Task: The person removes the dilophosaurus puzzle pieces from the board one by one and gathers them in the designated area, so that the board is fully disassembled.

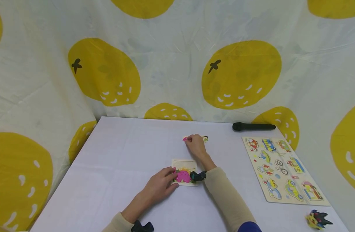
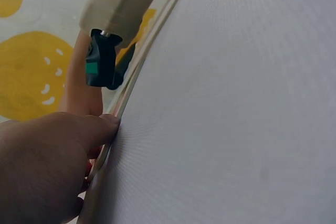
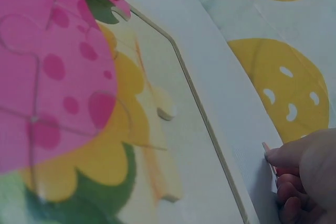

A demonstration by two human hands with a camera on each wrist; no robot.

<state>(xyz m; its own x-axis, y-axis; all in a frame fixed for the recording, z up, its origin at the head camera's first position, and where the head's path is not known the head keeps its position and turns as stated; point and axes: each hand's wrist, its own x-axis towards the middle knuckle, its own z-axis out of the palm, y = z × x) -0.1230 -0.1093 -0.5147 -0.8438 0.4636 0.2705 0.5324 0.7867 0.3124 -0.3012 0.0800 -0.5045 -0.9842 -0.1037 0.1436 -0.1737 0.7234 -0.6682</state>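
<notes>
A pink, yellow and green picture jigsaw (image 1: 183, 177) lies partly assembled inside a pale wooden rectangular tray (image 1: 184, 163) on a white-covered table (image 1: 131, 151). The left hand (image 1: 161, 185) grips the tray's edge between thumb and fingers; farther out, the right hand (image 1: 197, 145) pinches a thin pink piece (image 1: 184, 139) beside partly hidden multicoloured pieces (image 1: 205, 139). The risk: so slight a pinch could let the piece slip or turn — and pressing left fingertips might shift laid sections toward the tray's bare strip.
</notes>
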